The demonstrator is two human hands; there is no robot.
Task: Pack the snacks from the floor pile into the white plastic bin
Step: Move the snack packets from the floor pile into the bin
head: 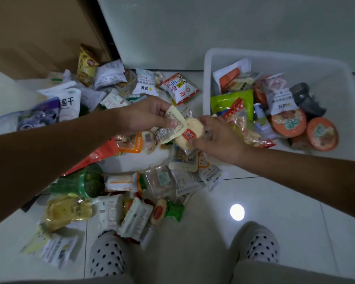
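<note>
A pile of snack packets (131, 177) lies spread over the white tiled floor, left and centre. The white plastic bin (208, 83) stands at the right, part filled with packets and orange noodle cups (288, 124). Above the pile, just left of the bin, my left hand (143, 117) pinches a small pale yellow packet (175, 119) by its printed back. My right hand (215, 138) grips a round yellow cake in clear wrap with a red label (190, 133). The two packets touch between my hands.
A brown cardboard box (39, 33) stands at the back left and a white wall panel (213, 27) behind the bin. A green cup (86, 181) and a purple-and-white bag (49, 111) lie in the pile. My knees and dotted socks (107, 257) are at the bottom.
</note>
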